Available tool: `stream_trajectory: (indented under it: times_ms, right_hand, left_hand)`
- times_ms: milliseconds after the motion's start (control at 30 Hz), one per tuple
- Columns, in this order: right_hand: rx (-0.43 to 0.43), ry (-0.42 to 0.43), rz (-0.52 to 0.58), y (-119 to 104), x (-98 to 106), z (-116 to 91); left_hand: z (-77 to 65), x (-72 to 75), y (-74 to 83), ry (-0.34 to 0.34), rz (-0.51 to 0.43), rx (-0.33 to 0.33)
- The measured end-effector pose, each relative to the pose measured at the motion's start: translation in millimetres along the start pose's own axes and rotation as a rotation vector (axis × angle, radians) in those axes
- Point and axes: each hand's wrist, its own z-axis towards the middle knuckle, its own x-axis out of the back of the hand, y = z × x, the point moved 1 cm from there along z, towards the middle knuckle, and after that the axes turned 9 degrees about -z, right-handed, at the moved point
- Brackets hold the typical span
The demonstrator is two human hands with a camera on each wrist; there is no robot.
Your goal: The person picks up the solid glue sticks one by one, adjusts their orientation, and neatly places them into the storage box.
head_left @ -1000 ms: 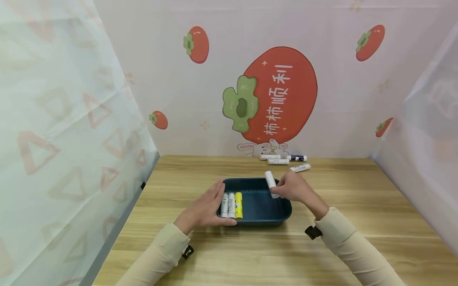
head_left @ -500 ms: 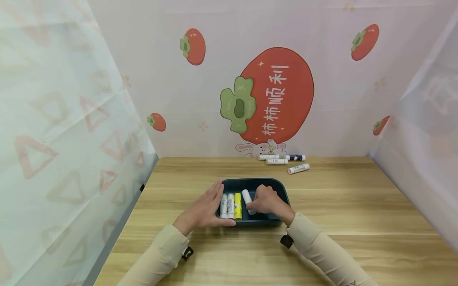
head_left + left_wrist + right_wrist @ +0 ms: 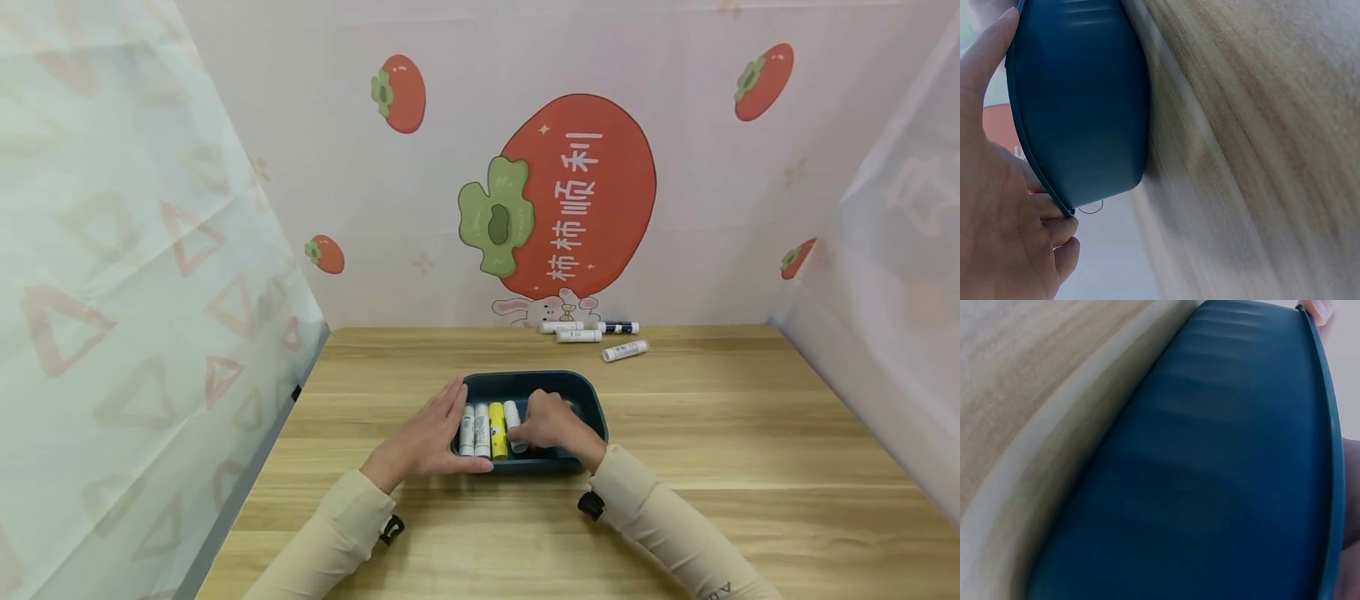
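Observation:
A dark blue tray (image 3: 536, 468) stands on the wooden table. At its left end my left hand (image 3: 424, 437) rests on the rim, fingers straight along the far part and thumb along the near side; the left wrist view shows the thumb (image 3: 994, 47) at the rim too. Inside, two white glue sticks (image 3: 482, 432) and a yellow glue stick (image 3: 498, 432) lie side by side at the left. My right hand (image 3: 553, 419) reaches into the tray and pinches another white glue stick (image 3: 512, 412), close beside the yellow one. Its near end is partly behind my thumb.
Behind the tray lie several more tubes: white glue sticks (image 3: 579, 336) and a dark blue and white tube (image 3: 618, 327) by the back wall, plus a white glue stick (image 3: 626, 350) nearer. Printed cloth walls (image 3: 360, 183) border the table's back and sides.
My right hand has carried the white glue stick from above the tray's right part leftward and down into it, beside the yellow one. My left hand has stayed on the rim.

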Motion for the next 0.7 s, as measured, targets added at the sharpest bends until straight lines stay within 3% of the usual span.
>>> stream_trajectory:
  times_ms: [500, 700]
  right_hand:
    - [0.078, -0.021, 0.025, 0, -2, -5]
    - [0.082, 0.016, 0.012, 6, 20, -14]
  left_hand:
    - [-0.6, -2.4, -3.5, 0.002, 0.005, 0.011]
    - [-0.5, -2.3, -1.5, 0.012, 0.004, 0.005]
